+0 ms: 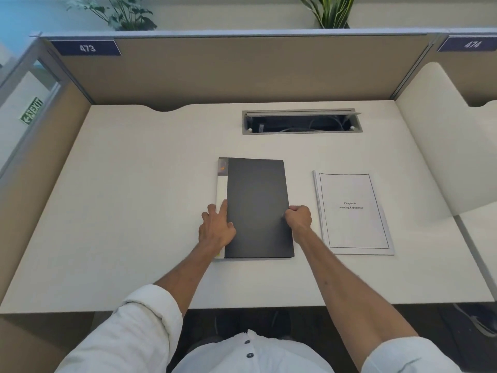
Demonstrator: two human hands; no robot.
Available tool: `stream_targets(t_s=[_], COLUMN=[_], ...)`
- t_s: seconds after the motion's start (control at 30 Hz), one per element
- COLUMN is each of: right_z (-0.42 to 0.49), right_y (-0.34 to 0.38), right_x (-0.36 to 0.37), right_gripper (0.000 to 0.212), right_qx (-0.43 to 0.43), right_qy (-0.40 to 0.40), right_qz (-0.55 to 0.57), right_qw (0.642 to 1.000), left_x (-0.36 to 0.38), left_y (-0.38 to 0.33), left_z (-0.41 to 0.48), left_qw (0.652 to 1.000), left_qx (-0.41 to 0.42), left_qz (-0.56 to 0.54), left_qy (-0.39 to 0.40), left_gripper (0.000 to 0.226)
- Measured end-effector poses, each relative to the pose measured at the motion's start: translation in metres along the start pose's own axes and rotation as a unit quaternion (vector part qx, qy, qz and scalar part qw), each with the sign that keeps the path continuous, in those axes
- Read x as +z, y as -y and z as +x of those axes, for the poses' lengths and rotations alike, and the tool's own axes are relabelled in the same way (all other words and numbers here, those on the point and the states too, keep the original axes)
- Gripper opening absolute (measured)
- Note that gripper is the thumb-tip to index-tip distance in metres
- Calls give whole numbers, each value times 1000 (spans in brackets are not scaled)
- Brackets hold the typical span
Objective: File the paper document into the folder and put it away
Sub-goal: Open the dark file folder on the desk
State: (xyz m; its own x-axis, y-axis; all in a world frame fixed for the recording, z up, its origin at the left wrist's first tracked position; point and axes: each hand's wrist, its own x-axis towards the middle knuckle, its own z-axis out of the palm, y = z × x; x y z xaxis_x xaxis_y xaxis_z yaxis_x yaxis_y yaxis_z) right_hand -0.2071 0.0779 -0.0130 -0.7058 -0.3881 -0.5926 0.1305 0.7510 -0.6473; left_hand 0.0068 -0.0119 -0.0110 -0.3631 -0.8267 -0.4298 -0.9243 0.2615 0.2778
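Paper document (353, 212) first: from your head camera, it lies flat on the white surface (134, 184), just to the right of the folder (258, 208) and not touching it. It is not filed yet. The folder is still shut, so you are right at the start, I think. You have to open the folder, slip the paper in, close it and put it away.

Your left hand (216, 228) lies open and flat on the left edge of the folder, holding it down near the pale spine strip. Your right hand (298, 218) is curled up at the right edge of the cover. It looks like it is pinching that edge to lift it, but you cannot see the fingertips well.

The paper is white, with a thin black frame and a few small words in the middle. It looks like more than one sheet, joined down its left side. The folder is dark grey and thin.
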Motion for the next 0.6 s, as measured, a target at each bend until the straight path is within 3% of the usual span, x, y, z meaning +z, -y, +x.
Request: stream_targets(t_s=[0.07,0.13,0.2,0.47,0.6], right_z=[-1,-5,-9,-4,-15], right_y=[2,5,5,5,28], right_x=[-2,-3,-4,-22,-20], right_gripper=[23,44,52,20,47], right_qx=[9,27,32,-38,-80], right_qy=[10,31,42,31,26], right_qz=[36,86,123,118,172], right_qw=[999,995,991,992,982], left_x=[-1,-1,-2,-8,-31], left_y=[0,1,2,0,-10], left_z=[0,0,0,-5,-5], left_qw=[1000,1000,1000,999,990], left_qx=[0,3,4,6,42], left_qz=[-11,-18,-22,-51,-130], left_qy=[-1,-1,-1,-9,-40], left_gripper=[73,73,73,72,65])
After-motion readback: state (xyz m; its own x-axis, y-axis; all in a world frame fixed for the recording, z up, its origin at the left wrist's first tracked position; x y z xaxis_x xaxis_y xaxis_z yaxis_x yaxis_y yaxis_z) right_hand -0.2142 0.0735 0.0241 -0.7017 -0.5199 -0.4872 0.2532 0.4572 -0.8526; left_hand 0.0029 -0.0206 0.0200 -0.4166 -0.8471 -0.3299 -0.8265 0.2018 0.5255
